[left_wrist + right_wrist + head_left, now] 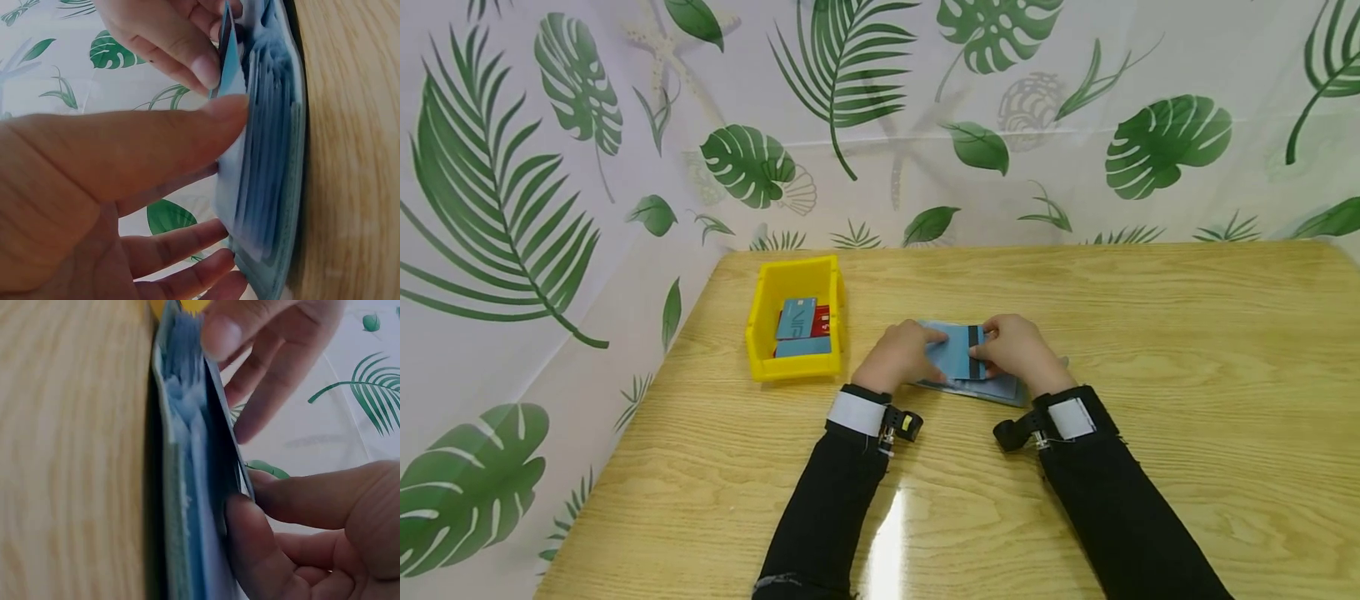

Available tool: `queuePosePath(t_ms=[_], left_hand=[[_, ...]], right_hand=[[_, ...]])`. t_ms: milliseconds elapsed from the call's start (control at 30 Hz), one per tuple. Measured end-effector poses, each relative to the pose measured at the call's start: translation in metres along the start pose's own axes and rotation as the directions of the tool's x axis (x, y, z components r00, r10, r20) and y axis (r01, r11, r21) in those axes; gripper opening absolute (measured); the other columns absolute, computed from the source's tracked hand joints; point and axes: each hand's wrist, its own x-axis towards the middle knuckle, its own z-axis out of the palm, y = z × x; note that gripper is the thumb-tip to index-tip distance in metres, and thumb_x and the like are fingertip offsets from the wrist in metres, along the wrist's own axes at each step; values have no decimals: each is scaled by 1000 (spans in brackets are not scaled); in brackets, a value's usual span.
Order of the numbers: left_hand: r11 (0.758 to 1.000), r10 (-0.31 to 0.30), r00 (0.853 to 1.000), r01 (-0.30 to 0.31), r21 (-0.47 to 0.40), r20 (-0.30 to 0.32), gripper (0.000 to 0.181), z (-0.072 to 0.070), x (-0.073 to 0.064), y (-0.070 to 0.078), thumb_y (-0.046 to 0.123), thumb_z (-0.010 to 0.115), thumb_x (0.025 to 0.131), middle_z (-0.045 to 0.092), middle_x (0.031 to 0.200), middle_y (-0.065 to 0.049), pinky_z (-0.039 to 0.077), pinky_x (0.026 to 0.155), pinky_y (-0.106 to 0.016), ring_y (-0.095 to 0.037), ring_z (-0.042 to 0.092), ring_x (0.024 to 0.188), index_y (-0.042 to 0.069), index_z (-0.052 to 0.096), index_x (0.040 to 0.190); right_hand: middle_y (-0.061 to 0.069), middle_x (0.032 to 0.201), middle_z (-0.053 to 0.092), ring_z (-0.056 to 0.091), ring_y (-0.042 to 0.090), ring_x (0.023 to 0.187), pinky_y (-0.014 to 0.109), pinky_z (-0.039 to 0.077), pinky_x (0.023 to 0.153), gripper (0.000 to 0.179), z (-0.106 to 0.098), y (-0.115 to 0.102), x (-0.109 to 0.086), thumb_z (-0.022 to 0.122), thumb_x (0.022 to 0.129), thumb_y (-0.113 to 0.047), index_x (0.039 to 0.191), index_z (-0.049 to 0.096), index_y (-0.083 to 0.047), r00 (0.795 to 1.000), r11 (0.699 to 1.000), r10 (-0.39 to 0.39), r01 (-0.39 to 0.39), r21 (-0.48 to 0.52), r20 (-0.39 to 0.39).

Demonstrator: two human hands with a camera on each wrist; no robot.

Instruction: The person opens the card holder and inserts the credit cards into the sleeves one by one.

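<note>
A blue card with a dark stripe (957,348) lies tilted over a light blue-green card holder (1000,388) on the table. My right hand (1021,350) pinches the card's right edge between thumb and fingers. In the right wrist view, a dark gap shows between the card and the holder. From above, my left hand (901,354) rests fingertips on the holder's left part, its fingers fairly straight. Its thumb (187,128) presses at the near edge of the stacked clear sleeves (259,162). The card's left end is partly hidden by this hand.
Left of the hands stands a yellow bin (752,333). Inside are a blue VIP card (796,318), a red card (822,320) and another blue card (802,347). A leaf-patterned cloth (925,192) borders the wooden table (1187,350) at the back and left.
</note>
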Motion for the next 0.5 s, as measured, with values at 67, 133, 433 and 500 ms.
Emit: queuePosePath(t_ms=[67, 133, 433, 500], left_hand=[[1000, 0, 1000, 0, 10, 6, 65, 0, 0, 1, 30, 81, 81, 52, 141, -10, 40, 104, -40, -30, 45, 129, 21, 56, 139], [1000, -3, 1000, 3, 10, 8, 66, 1, -1, 2, 32, 81, 81, 50, 141, -12, 41, 103, -40, -32, 45, 128, 22, 54, 140], [999, -39, 999, 40, 16, -19, 72, 5, -2, 5, 36, 83, 77, 47, 138, -17, 47, 93, -39, -32, 49, 116, 23, 53, 142], [999, -43, 999, 43, 22, -24, 73, 5, -2, 6, 37, 83, 77, 48, 136, -17, 48, 90, -38, -32, 50, 112, 23, 53, 142]], right_hand=[[18, 96, 65, 63, 12, 59, 31, 54, 66, 57, 3, -3, 0, 64, 95, -15, 139, 40, 12, 1000, 1000, 21, -21, 2, -23], [20, 99, 66, 64, 12, 60, 31, 55, 66, 54, 4, -5, -1, 62, 95, -14, 138, 42, 12, 999, 1000, 25, -24, 9, -36], [15, 85, 70, 66, 20, 71, 33, 52, 66, 46, 5, -13, -5, 57, 98, -20, 133, 52, 11, 1000, 986, -18, 15, -164, -21], [16, 86, 70, 67, 21, 73, 34, 54, 67, 46, 6, -13, -5, 56, 99, -20, 133, 52, 10, 1000, 988, -27, 26, -149, -2]])
